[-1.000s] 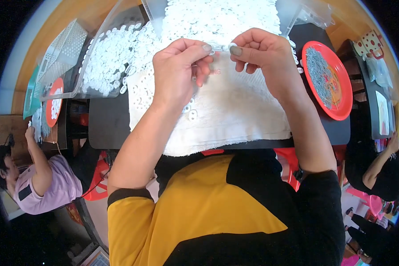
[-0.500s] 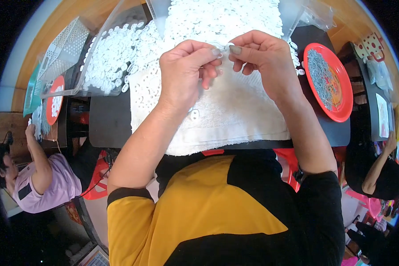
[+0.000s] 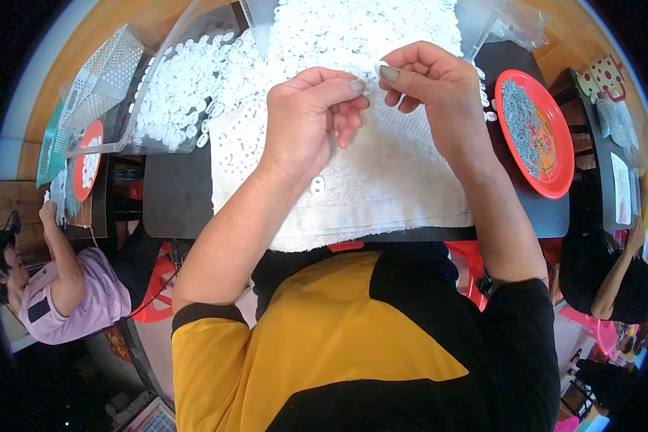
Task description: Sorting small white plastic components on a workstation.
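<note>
Over a cream cloth, both my hands are raised with their fingertips close together. My left hand is closed in a pinch, a small white piece showing at the thumb tip, partly hidden. In my right hand, thumb and forefinger grip another small white plastic piece. A loose white oval piece with two holes lies on the cloth below my left wrist. Beyond my fingers spreads a large heap of similar white pieces, too bright to make out singly.
A clear plastic bin of white pieces lies tipped at left. On the right stands a red plate of small grey metal parts. The dark table carries everything. People sit at left and right.
My fingertips have drawn slightly apart. The right hand moved a little up and right, and the left hand shifted slightly right.
</note>
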`<move>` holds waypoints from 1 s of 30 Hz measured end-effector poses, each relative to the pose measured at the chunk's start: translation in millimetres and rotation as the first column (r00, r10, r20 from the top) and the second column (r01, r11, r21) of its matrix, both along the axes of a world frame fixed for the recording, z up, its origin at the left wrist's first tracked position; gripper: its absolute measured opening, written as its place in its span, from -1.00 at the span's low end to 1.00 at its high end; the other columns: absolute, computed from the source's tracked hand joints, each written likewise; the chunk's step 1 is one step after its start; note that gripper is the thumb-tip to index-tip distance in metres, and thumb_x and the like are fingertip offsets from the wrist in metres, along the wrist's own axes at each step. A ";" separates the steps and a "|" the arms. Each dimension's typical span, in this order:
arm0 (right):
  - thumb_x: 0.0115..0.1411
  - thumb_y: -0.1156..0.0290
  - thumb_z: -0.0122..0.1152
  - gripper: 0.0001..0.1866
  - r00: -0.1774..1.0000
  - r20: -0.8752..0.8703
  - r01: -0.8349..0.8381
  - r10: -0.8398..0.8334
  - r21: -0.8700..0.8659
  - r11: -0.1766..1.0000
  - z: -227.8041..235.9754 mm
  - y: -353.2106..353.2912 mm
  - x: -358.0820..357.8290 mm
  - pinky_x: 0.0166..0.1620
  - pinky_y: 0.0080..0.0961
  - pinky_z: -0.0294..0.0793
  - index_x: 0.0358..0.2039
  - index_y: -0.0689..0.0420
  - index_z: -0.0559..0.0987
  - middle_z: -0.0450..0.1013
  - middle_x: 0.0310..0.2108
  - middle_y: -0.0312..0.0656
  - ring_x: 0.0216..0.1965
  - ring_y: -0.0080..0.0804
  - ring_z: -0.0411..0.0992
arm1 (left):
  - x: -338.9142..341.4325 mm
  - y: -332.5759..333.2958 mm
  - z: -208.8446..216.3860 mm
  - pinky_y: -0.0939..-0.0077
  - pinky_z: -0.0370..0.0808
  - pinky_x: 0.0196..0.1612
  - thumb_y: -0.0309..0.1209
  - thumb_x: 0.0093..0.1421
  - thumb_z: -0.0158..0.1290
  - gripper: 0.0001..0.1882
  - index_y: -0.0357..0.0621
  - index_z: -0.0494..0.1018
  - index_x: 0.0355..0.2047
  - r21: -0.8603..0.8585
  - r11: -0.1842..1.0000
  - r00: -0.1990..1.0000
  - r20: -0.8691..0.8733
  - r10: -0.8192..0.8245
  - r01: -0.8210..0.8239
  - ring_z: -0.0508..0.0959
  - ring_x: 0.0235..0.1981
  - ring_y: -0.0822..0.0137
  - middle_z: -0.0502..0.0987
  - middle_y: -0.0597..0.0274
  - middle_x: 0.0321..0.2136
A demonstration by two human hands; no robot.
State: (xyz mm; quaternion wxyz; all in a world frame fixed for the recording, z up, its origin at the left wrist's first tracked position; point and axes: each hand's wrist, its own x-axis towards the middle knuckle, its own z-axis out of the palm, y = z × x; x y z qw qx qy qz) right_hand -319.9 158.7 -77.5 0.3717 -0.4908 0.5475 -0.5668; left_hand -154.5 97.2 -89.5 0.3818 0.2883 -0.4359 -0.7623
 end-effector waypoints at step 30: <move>0.23 0.46 0.16 -0.87 0.992 0.083 -0.099 0.093 0.070 0.993 -1.0 -1.8 -1.8 -0.42 -0.70 0.38 -0.27 0.23 0.58 0.53 -0.47 -0.26 -0.50 -0.60 0.45 | 0.7 1.9 -1.6 0.64 0.36 -0.69 -0.57 0.16 0.08 -0.92 -0.39 0.46 -0.37 0.015 1.000 0.999 -0.047 -0.006 0.007 0.51 -0.64 0.39 0.55 0.01 -0.51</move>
